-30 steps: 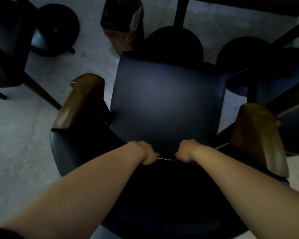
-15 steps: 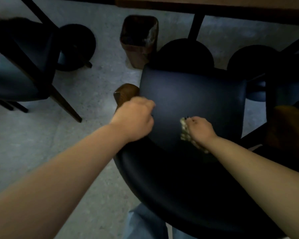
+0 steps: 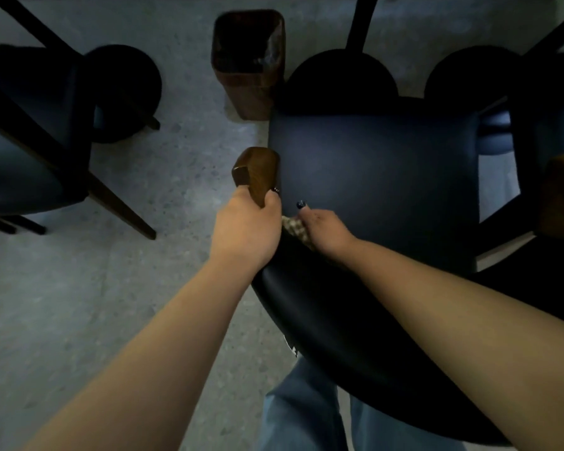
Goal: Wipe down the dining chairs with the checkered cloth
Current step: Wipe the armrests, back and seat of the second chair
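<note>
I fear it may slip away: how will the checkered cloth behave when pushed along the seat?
Probably floppy: the checkered cloth lies crumpled under the right hand. Likely light. It may glide easily, since the seat looks smooth.

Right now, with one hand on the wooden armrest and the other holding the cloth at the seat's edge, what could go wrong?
1. The right hand holds the beige checkered cloth bunched up, so little fabric meets the dark blue padded seat; wiping may leave patches untouched.
2. The left hand grips the brown wooden armrest, covering a part that may be skipped.
3. The brown wooden waste bin stands close beyond the chair; a shove could knock it.
</note>
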